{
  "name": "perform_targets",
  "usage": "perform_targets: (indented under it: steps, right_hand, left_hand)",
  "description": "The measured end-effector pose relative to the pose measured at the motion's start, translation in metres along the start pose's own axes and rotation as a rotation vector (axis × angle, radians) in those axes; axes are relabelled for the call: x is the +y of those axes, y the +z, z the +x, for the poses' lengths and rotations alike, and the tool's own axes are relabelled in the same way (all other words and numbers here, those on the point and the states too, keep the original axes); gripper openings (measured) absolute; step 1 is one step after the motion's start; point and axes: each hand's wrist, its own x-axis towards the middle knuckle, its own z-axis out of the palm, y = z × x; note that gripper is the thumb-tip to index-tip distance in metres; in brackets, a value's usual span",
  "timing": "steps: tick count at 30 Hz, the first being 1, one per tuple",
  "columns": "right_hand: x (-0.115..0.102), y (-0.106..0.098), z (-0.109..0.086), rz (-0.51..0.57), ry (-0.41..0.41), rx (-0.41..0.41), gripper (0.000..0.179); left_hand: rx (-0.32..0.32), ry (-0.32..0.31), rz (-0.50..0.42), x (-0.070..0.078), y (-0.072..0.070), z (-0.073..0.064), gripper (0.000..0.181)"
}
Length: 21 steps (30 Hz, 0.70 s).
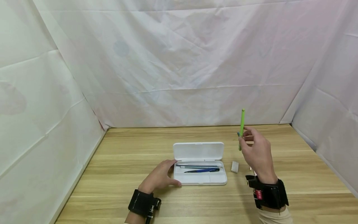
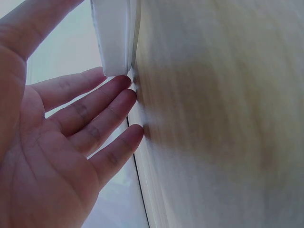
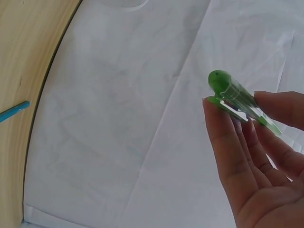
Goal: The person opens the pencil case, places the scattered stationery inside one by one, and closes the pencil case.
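A white pencil case (image 1: pixel 193 180) lies with its lid raised at the middle of the table. Inside are slim dark and silver pencil-like sticks (image 1: pixel 195 165) and a blue pen (image 1: pixel 205 170). My left hand (image 1: pixel 160 175) touches the case's left end, thumb at the front corner, fingers near the hinge. In the left wrist view its fingers (image 2: pixel 111 114) are fairly straight against the case (image 2: pixel 114 38). Off to the right, my right hand (image 1: pixel 258 151) pinches a green pen (image 1: pixel 242 123) upright above the table. The right wrist view shows the green pen (image 3: pixel 240 99) between thumb and fingers, its clip visible.
A white eraser (image 1: pixel 235 167) lies right of the case. Beyond the right hand is a thin blue stick-like thing (image 3: pixel 14 111) on the wooden table (image 1: pixel 134 149). Something small and pale (image 1: pixel 250 168) is partly hidden by the right wrist. White cloth (image 1: pixel 179 62) walls enclose the table.
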Motion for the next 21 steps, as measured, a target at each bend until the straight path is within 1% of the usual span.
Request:
perform_targets:
  steps: [7, 16, 21]
  right_hand:
    - [-0.0002, 0.0029, 0.0004, 0.02, -0.039, 0.027, 0.043]
    - [0.0019, 0.0067, 0.0013, 0.035, -0.068, 0.015, 0.044]
    - [0.0016, 0.0097, 0.0012, 0.035, -0.075, -0.01, 0.044]
  left_hand:
    - [0.002, 0.011, 0.003, 0.0008, -0.0005, -0.0002, 0.093]
    - [-0.001, 0.003, 0.004, 0.0001, 0.0, -0.0001, 0.093]
    - [0.0, 0.004, 0.002, 0.0007, -0.0001, -0.0002, 0.092]
